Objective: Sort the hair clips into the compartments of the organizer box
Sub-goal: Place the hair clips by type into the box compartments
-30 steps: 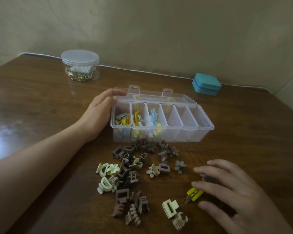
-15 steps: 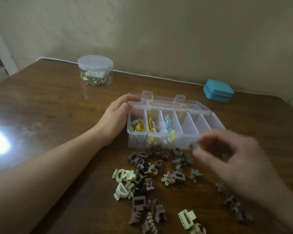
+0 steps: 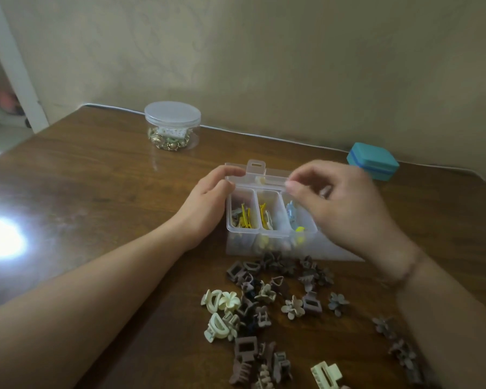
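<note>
The clear organizer box point(image 3: 254, 189) stands open on the wooden table point(image 3: 96, 192). Its three left compartments hold yellow, grey and blue clips; the right ones are hidden by my right hand. My left hand point(image 3: 205, 203) grips the box's left end, thumb on the back rim. My right hand point(image 3: 343, 209) hovers over the box's middle with thumb and forefinger pinched together; the yellow-green clip it picked up is hidden inside the fingers. Several brown, grey and cream hair clips point(image 3: 264, 299) lie loose in front of the box.
A lidded clear jar of trinkets point(image 3: 172, 124) stands at the back left, near the wall. A teal case point(image 3: 372, 161) sits at the back right. A cream claw clip point(image 3: 326, 373) and dark flower clips point(image 3: 404, 355) lie near the front edge.
My right hand picked the yellow-green clip off the table at the front right and carried it up and left over the box. My left hand stayed on the box's left end.
</note>
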`<state>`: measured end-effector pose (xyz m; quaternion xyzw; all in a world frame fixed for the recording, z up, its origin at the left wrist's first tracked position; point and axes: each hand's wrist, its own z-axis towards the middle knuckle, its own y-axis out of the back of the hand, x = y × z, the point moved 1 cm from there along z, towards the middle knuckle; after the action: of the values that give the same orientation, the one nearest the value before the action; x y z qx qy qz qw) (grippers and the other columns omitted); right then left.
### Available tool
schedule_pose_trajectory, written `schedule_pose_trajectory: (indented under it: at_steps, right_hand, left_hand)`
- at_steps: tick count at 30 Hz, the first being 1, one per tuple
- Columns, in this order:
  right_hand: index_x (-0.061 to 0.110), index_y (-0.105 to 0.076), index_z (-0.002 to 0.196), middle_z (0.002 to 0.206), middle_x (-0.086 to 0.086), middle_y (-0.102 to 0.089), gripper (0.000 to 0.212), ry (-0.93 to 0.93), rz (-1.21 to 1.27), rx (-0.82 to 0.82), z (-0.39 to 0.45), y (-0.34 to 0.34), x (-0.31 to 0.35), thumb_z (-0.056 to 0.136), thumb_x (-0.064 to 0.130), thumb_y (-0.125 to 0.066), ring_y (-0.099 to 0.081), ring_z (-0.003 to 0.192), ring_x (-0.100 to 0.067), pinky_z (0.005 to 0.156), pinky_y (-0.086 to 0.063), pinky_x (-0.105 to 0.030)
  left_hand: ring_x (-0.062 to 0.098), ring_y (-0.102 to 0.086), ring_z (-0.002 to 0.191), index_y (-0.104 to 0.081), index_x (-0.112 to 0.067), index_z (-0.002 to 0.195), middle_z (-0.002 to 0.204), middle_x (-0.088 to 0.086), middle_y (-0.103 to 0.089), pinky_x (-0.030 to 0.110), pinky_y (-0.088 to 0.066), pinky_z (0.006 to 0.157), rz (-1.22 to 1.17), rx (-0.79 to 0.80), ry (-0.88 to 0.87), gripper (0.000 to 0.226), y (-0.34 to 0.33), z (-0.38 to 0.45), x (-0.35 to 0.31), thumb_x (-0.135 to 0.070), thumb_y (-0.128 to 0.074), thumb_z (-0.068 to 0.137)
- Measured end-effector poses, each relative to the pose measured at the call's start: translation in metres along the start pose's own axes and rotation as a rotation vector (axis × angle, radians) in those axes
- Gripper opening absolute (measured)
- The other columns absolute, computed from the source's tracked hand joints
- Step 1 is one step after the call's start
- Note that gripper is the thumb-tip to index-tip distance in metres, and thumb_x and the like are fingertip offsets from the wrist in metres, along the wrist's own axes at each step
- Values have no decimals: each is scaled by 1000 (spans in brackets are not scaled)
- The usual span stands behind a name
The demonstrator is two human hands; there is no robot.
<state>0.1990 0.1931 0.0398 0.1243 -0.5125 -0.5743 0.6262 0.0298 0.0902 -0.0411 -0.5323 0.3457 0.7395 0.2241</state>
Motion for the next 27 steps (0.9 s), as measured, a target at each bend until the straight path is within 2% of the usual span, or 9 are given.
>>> schedule_pose_trajectory:
  at_steps: [5, 10, 12, 14, 17, 20, 22, 24, 27]
  right_hand:
    - [45, -61, 91, 95, 28, -61, 9, 18, -125, 153, -78, 55, -23, 83, 48, -57, -59, 83, 5, 68, -44, -4]
    - [54, -60, 97, 108, 34, -58, 32, -207, -220, 195, -147, 61, -45, 73, 75, -50, -53, 103, 14, 87, -35, 0]
    - [58, -60, 93, 109, 38, -53, 25, -263, -227, 154, -159, 51, -49, 70, 66, -65, -48, 105, 20, 85, -34, 4]
    - [53, -63, 85, 105, 38, -54, 31, -286, -242, 137, -162, 39, -50, 65, 41, -83, -46, 104, 21, 75, -39, 1]
    - [45, -66, 79, 83, 31, -61, 41, -264, -235, 126, -150, 27, -48, 63, 15, -87, -52, 99, 13, 73, -39, 2]
    - [44, -66, 83, 80, 29, -62, 34, -160, -255, 73, -129, 28, -37, 66, 20, -84, -55, 97, 11, 65, -45, -3]
    - [36, -68, 88, 84, 26, -63, 22, -74, -210, -55, -106, 38, -28, 70, 27, -77, -58, 92, 9, 70, -44, 1]
    - [33, -65, 91, 86, 25, -61, 17, -31, -157, -111, -79, 44, -25, 75, 32, -69, -59, 90, 5, 70, -47, -4]
    - [38, -61, 90, 85, 24, -61, 12, -59, -126, -93, -43, 37, -39, 78, 34, -64, -58, 86, 2, 66, -45, -13]
  left_hand:
    - [8, -37, 130, -61, -27, 127, 133, -11, -49, 31, -29, 101, -5, 4, 24, 36, -2, 2, 2, -14, -38, 102]
    - [13, -40, 136, -64, -34, 118, 139, -7, -54, 41, -33, 110, -24, 0, 34, 43, -2, 0, 1, -33, -38, 84]
    - [13, -43, 132, -64, -33, 118, 137, -6, -55, 38, -36, 105, -25, 4, 33, 43, -2, 0, -1, -33, -38, 84]
    - [8, -50, 121, -64, -29, 121, 133, -5, -56, 28, -39, 93, -31, 6, 27, 36, -2, 1, -1, -28, -40, 93]
    - [-1, -51, 111, -63, -27, 121, 125, -9, -56, 17, -37, 82, -27, 17, 25, 33, -1, -1, -1, -20, -39, 100]
    - [8, -43, 125, -63, -29, 122, 132, -8, -54, 18, -34, 87, 0, 16, 17, 36, 0, -1, 0, -26, -39, 96]
    - [8, -43, 124, -62, -28, 123, 131, -9, -54, 18, -33, 86, 10, 20, 17, 34, 0, -1, 0, -22, -39, 99]
    - [0, -47, 116, -62, -29, 122, 121, -17, -58, 20, -34, 87, 14, 26, 10, 33, 0, -1, -2, -23, -39, 99]
    - [-22, -54, 95, -59, -26, 123, 88, -31, -71, 18, -35, 84, 10, 29, 18, 35, 0, -2, -7, -10, -35, 104]
